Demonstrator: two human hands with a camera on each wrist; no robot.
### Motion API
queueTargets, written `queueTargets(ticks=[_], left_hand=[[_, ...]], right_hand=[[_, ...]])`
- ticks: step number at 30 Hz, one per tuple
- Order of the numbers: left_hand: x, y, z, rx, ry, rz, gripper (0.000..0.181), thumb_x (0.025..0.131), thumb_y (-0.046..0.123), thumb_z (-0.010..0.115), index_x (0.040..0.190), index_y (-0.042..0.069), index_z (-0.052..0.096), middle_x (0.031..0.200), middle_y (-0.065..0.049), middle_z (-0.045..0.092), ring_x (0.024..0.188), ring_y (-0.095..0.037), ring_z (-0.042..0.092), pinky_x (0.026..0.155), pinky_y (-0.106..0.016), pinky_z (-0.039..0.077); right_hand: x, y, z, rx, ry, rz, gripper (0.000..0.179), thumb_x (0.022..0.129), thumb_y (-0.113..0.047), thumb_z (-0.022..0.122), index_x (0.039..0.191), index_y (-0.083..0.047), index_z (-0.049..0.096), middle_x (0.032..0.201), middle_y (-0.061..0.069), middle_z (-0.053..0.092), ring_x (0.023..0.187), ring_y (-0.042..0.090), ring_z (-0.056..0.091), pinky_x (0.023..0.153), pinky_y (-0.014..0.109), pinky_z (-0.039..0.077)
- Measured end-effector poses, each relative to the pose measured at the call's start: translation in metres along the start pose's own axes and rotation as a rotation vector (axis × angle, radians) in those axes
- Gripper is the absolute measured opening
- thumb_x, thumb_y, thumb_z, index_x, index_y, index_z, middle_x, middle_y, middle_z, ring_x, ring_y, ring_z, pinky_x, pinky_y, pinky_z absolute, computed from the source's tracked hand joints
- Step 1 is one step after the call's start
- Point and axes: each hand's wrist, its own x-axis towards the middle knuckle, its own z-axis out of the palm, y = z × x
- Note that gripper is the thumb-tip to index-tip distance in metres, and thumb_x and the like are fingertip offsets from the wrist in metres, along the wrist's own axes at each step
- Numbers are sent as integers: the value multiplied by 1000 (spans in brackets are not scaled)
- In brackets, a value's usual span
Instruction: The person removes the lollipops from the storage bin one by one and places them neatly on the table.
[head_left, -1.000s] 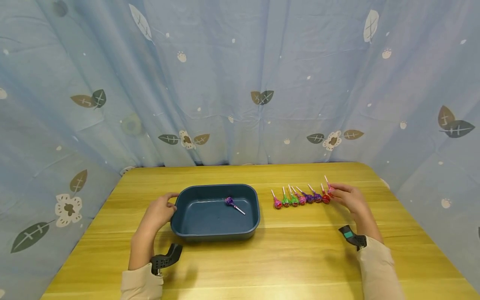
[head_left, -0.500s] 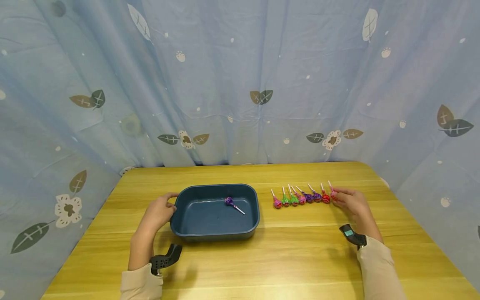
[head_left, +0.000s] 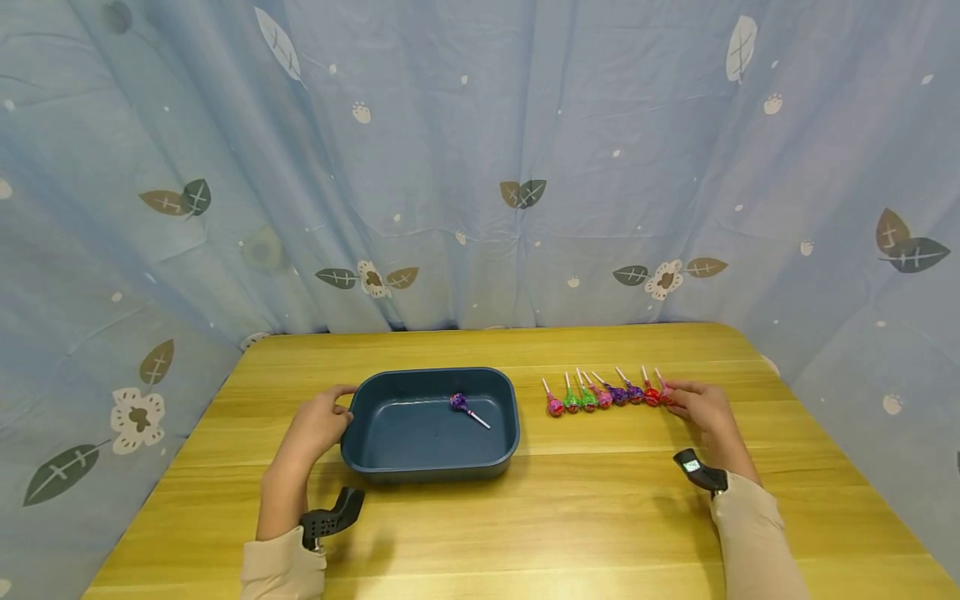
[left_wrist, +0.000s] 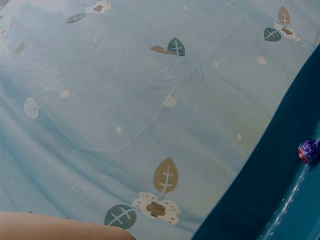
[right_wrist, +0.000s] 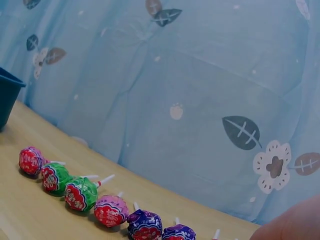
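Observation:
With its fingers at the left wall, my left hand [head_left: 317,425] holds the dark blue plastic bin [head_left: 431,473]. A purple-wrapped lollipop [head_left: 459,403] lies in the bin, its white stick pointing front right; the left wrist view shows that lollipop's head [left_wrist: 307,152] too. At the right end of a row of lollipops, my right hand [head_left: 705,410] pinches a pink lollipop [head_left: 665,393], partly covered by the fingers. Close beside it lies a red lollipop [head_left: 652,397]. In the right wrist view only a blurred bit of the right hand [right_wrist: 292,225] shows.
The row continues leftward with purple lollipops [head_left: 634,395], a pink one [head_left: 603,401], green ones [head_left: 572,404] and another pink one [head_left: 555,407], sticks toward the back. A wooden table [head_left: 570,517] carries everything. A patterned blue curtain [head_left: 450,167] hangs behind.
My right hand has lowered the pink lollipop to the table at the row's right end and moved it slightly left, against the red one. The left hand and bin have stayed still.

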Motion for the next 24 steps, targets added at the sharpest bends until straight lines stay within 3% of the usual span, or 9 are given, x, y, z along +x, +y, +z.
queueTargets(ticks=[8,24], left_hand=[[-1,1,-1,-4,4,0,44,93,1,51,136,-7,46,76,-9,59,60,-19,52,58,-34,43],[-1,1,0,-1,1,-6,44,93,1,50,137,-7,46,70,-7,55,58,-19,50,57,-33,41]], right_hand=[[-2,-1,4,-90,43,-9,41,98,-4,50,130,20,46,130,36,46,80,2,60,78,27,53],[0,1,3,-97,52,3,42,98,-7,52,131,18,47,131,34,46,81,2,62,79,27,53]])
